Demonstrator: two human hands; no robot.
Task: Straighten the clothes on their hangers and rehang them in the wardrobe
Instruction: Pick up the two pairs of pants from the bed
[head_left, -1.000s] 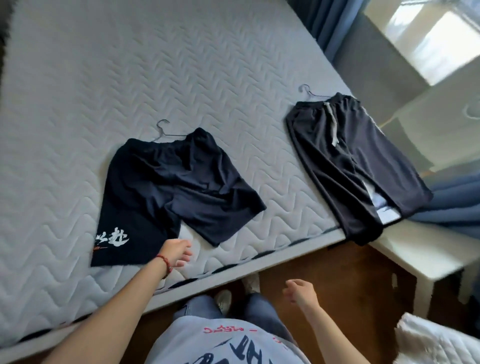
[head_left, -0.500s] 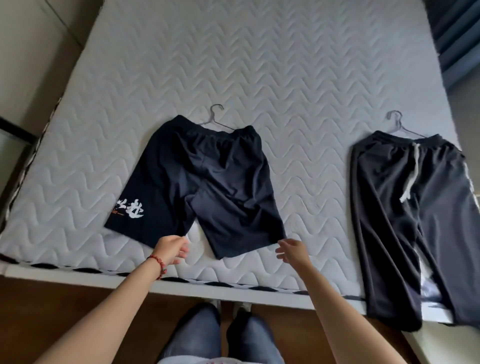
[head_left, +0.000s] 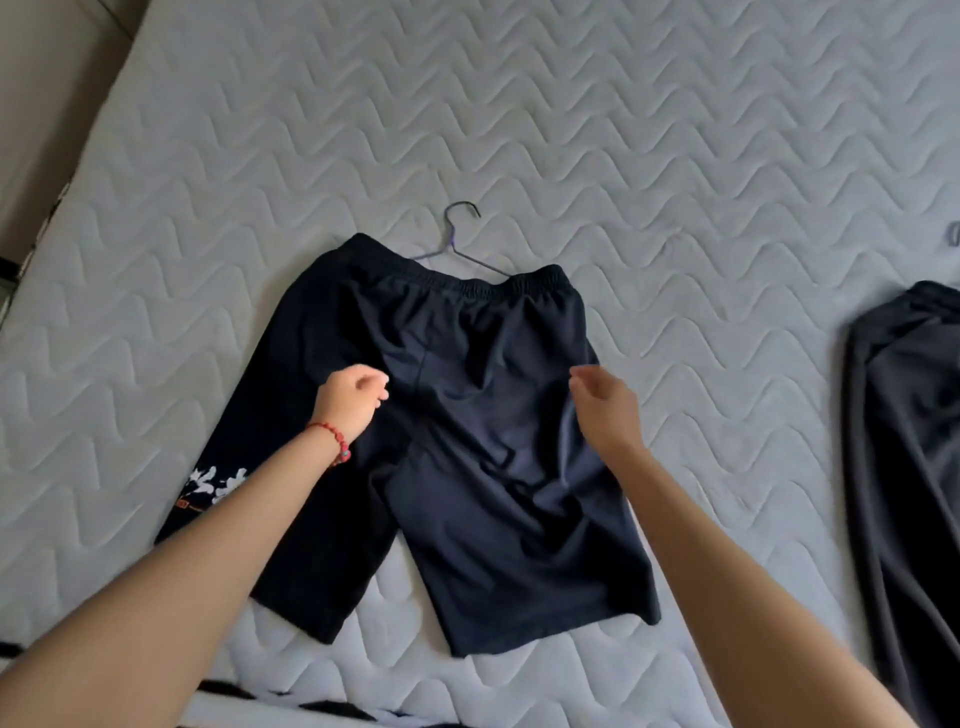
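Dark navy shorts (head_left: 483, 415) with a white print on the left leg lie flat on the quilted mattress (head_left: 675, 156). A thin wire hanger (head_left: 460, 244) sticks out of their waistband, hook pointing away from me. My left hand (head_left: 350, 397), a red bead bracelet on its wrist, hovers over the left leg with fingers loosely curled and holds nothing. My right hand (head_left: 605, 410) hovers over the right hip of the shorts, fingers relaxed and empty. Dark grey trousers (head_left: 914, 441) lie at the right edge, partly cut off.
The mattress's near edge (head_left: 311, 706) runs along the bottom of the view. A beige wall or panel (head_left: 47, 93) stands at the upper left beside the bed. A second hanger's hook (head_left: 953, 244) shows at the right edge.
The view has moved in closer over the navy shorts. Both hands have risen from the leg hems to the middle of the shorts, near the hips.
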